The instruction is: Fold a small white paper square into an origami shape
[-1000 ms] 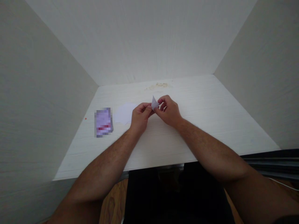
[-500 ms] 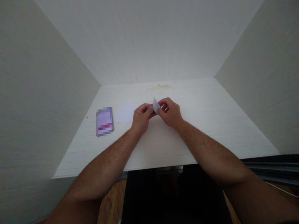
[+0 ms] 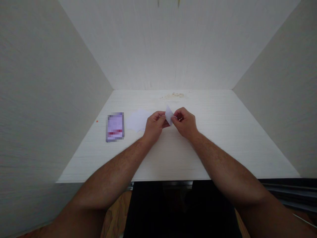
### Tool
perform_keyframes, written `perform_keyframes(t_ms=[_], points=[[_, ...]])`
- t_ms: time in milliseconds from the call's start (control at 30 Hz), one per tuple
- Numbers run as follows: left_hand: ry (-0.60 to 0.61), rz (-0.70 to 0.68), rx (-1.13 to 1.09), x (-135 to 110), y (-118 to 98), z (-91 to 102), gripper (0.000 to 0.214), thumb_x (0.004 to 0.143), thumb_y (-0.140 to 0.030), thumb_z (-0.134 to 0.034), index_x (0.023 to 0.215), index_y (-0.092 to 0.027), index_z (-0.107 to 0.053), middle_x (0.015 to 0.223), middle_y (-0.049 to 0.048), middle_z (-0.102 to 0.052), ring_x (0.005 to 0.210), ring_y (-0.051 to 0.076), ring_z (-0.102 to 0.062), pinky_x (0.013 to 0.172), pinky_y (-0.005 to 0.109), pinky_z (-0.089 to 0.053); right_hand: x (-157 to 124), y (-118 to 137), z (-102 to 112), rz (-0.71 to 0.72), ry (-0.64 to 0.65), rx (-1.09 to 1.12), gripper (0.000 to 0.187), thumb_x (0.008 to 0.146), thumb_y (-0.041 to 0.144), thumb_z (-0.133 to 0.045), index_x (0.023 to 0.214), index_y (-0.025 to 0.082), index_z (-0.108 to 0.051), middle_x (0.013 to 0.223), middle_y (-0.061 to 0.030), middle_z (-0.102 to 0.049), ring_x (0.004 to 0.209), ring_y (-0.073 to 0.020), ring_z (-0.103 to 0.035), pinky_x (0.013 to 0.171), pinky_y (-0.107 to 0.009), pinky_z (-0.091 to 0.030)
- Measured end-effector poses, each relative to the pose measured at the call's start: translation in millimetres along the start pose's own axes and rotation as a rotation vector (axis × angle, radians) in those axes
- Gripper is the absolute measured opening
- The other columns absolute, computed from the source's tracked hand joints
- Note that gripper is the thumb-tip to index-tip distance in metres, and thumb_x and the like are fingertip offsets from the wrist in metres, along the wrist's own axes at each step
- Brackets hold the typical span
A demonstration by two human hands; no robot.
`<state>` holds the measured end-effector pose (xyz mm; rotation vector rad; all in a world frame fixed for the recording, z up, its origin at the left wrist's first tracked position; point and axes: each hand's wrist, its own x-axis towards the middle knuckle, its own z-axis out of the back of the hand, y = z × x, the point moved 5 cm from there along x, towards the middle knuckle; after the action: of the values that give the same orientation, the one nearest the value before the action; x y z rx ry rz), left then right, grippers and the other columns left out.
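A small folded piece of white paper (image 3: 169, 114) is held up between my two hands, above the middle of the white desk. My left hand (image 3: 156, 123) pinches its left side between thumb and fingers. On the other side, the thumb and index finger of my right hand (image 3: 185, 121) are closed on the paper's lower right edge. More white paper (image 3: 137, 120) lies flat on the desk just left of my left hand, partly covered by it. Whether that is one sheet or several pieces, I cannot tell.
A purple rectangular item (image 3: 115, 127), blurred into blocks, lies at the left of the desk (image 3: 237, 145). A tiny orange dot (image 3: 97, 121) is near the left edge. Pale worn marks (image 3: 177, 95) show near the back wall. Panels close in the left, right and back.
The camera view has shifted and tilted slightly. The paper has turned a little, showing more of its face, and my right fingertips have come down along its edge. Both hands keep hold.
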<state>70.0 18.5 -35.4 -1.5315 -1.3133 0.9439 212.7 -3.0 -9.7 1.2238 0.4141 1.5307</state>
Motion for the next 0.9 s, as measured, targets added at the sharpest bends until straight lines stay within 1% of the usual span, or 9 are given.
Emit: perform_keyframes(t_ms=[133,267,400,533,633,733,900], points=[[0.038,-0.017,-0.035,-0.1,-0.8,-2.3,0.02,0.075,-0.029,-0.07,0.088,-0.016,-0.063,0.073,-0.0001,-0.069,0.068,0.015,-0.068,0.079,0.042,-0.06,0.6,-0.4,0.2,0.031,-0.007,-0.025,0.007,0.076,0.022,-0.063,0.076,0.022,-0.056,0.073,0.0022,-0.061,0.059,-0.0107,-0.052,0.059,-0.028,-0.045],[0.046,-0.01,-0.064,-0.8,-1.9,-3.9,0.019,0.075,-0.028,-0.071,0.087,-0.016,-0.062,0.077,0.0003,-0.07,0.071,0.014,-0.068,0.082,0.041,-0.059,0.6,-1.3,0.8,0.024,-0.01,-0.02,0.008,0.076,0.023,-0.066,0.078,0.022,-0.058,0.076,0.0019,-0.062,0.059,-0.0104,-0.052,0.059,-0.028,-0.046],[0.029,0.012,-0.07,-0.4,-1.1,-3.8,0.021,0.074,-0.03,-0.072,0.087,-0.016,-0.062,0.079,0.0007,-0.069,0.071,0.014,-0.068,0.083,0.042,-0.058,0.1,-1.6,0.9,0.017,-0.001,-0.005,0.014,0.075,0.025,-0.071,0.081,0.022,-0.059,0.078,0.0021,-0.062,0.059,-0.0096,-0.051,0.059,-0.028,-0.046],[0.018,0.022,-0.085,-0.2,-0.4,-2.8,0.022,0.073,-0.03,-0.072,0.088,-0.016,-0.064,0.078,0.0003,-0.069,0.07,0.013,-0.067,0.081,0.039,-0.058,-0.5,-1.1,0.7,0.043,0.005,-0.029,0.018,0.074,0.025,-0.073,0.082,0.022,-0.058,0.081,0.002,-0.062,0.058,-0.0088,-0.051,0.058,-0.028,-0.046],[0.056,0.003,-0.073,-1.3,-1.3,-3.8,0.029,0.07,-0.028,-0.077,0.093,-0.015,-0.065,0.081,0.0013,-0.071,0.072,0.013,-0.067,0.08,0.036,-0.057,-1.0,-0.8,1.1,0.075,-0.009,-0.044,0.019,0.074,0.026,-0.074,0.083,0.021,-0.057,0.081,0.002,-0.061,0.058,-0.0083,-0.051,0.057,-0.027,-0.045],[0.114,-0.032,-0.047,-2.4,-2.7,-5.9,0.039,0.065,-0.022,-0.08,0.1,-0.015,-0.066,0.084,0.0029,-0.073,0.077,0.014,-0.068,0.081,0.034,-0.056,-1.1,-1.1,1.0,0.097,-0.019,-0.045,0.019,0.074,0.024,-0.073,0.084,0.021,-0.057,0.082,0.0023,-0.06,0.057,-0.0081,-0.051,0.056,-0.027,-0.045],[0.111,-0.057,0.022,-2.2,-4.0,-5.8,0.045,0.067,-0.019,-0.076,0.11,-0.015,-0.063,0.086,0.0043,-0.074,0.079,0.016,-0.07,0.084,0.038,-0.056,-0.8,2.9,0.6,0.161,-0.012,-0.066,0.018,0.073,0.019,-0.073,0.084,0.022,-0.058,0.091,-0.0001,-0.058,0.067,-0.0101,-0.054,0.058,-0.027,-0.048]])
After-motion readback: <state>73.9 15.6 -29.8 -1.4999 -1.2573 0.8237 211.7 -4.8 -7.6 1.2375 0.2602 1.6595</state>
